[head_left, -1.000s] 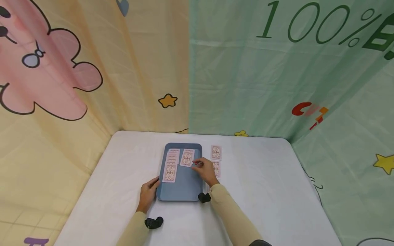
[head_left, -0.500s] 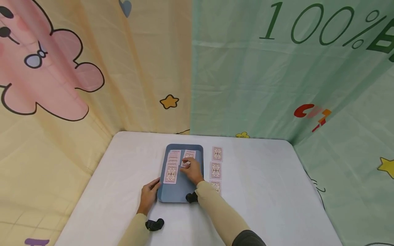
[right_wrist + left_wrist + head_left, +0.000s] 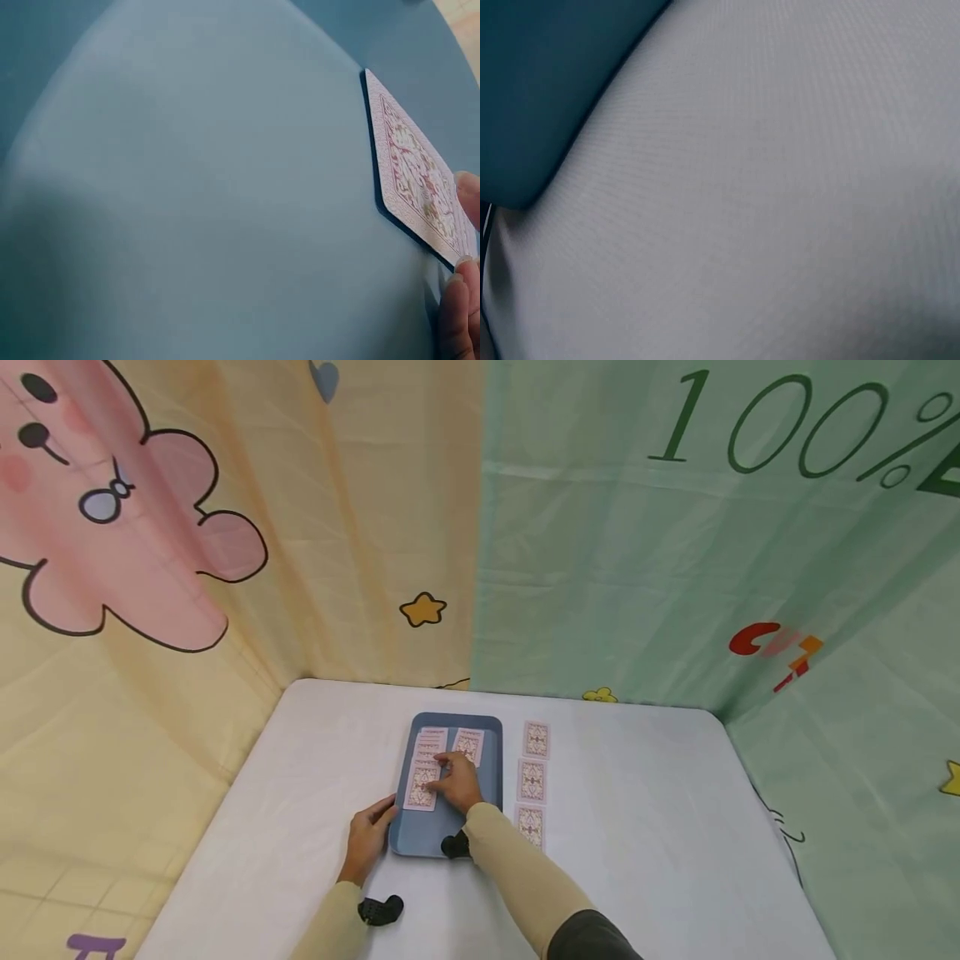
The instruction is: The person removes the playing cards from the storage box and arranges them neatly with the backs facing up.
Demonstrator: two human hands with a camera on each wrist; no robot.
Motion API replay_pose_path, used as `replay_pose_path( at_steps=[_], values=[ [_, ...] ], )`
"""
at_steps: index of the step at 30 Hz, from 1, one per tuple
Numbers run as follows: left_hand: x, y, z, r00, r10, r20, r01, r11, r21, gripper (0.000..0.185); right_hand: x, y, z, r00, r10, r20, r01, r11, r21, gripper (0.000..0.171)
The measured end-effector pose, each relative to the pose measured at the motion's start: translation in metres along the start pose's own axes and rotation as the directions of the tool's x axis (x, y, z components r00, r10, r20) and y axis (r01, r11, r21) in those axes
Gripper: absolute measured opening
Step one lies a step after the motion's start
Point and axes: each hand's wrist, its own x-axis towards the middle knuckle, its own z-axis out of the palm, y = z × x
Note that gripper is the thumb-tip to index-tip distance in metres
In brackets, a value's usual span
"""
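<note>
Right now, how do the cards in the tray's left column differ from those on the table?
The left column lies in the blue tray; the loose cards lie on the white table. The left column's cards overlap; the loose cards show no overlap. The right hand partly covers the left column, while no hand covers the loose cards. Both have patterned sides up.

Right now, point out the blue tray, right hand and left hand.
Blue tray (image 3: 420,834), head view: its bare floor.
Right hand (image 3: 460,783), head view: its visible middle.
Left hand (image 3: 367,838), head view: its visible middle.

The tray (image 3: 225,165) looks smooth matt plastic, the cards (image 3: 417,169) paper, the tablecloth (image 3: 780,180) finely ribbed fabric.
</note>
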Motion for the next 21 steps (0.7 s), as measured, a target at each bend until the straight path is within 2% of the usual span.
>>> replay_pose_path(
  at_steps=[10,15,21],
  values=[
    [0.0004,-0.0008,0.0006,1.000,0.011,0.002,-0.011,1.000,0.027,0.036,0.0004,0.0016,0.0065,1.000,-0.009,0.020,0.011,0.994,-0.106,0.058],
    [-0.0002,0.0003,0.0003,1.000,0.011,-0.003,-0.011,1.000,0.029,0.035,0.0011,0.0017,0.0070,0.999,0.011,0.051,-0.005,0.993,-0.121,0.059],
    [-0.0007,0.0010,-0.0005,1.000,0.021,-0.007,-0.021,0.999,0.030,0.036,0.0025,0.0043,0.0075,0.998,-0.024,0.057,0.033,0.987,-0.154,0.059]
  ],
)
